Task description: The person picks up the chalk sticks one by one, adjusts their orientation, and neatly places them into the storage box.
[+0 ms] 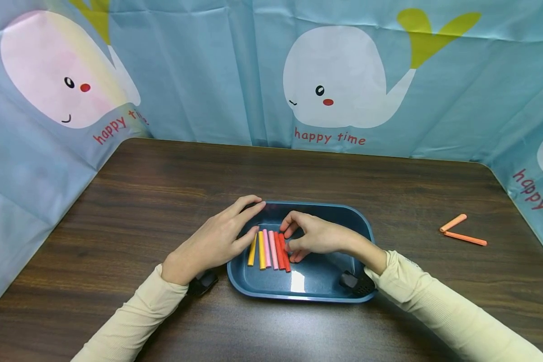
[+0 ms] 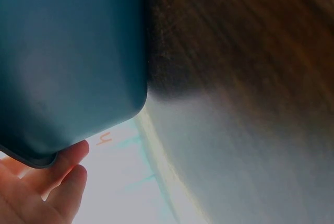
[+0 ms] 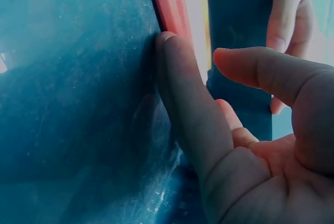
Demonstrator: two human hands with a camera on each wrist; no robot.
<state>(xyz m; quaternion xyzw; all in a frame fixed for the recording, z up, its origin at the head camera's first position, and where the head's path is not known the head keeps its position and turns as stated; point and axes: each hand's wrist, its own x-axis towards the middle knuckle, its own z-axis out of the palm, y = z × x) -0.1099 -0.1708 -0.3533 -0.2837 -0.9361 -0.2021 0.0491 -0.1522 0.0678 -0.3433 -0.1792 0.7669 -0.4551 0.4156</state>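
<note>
A blue tray (image 1: 298,296) holds a row of several slim coloured sticks, running from yellow sticks (image 1: 262,251) through pink sticks (image 1: 273,251) to red sticks (image 1: 282,254). My left hand (image 1: 217,236) lies over the tray's left side, fingers reaching to the far rim and the thumb by the tops of the yellow sticks. Inside the tray, my right hand (image 1: 319,235) is bent beside the row, a fingertip against the red sticks. The right wrist view shows a gap between this hand's thumb and fingers, around no stick.
Two orange sticks (image 1: 465,238) (image 1: 453,222) lie on the brown wooden table (image 1: 412,186) at the right. A light blue curtain (image 1: 199,75) with whale pictures hangs along the table's back and sides. A black wrist camera (image 1: 356,282) sits over the tray's near right part.
</note>
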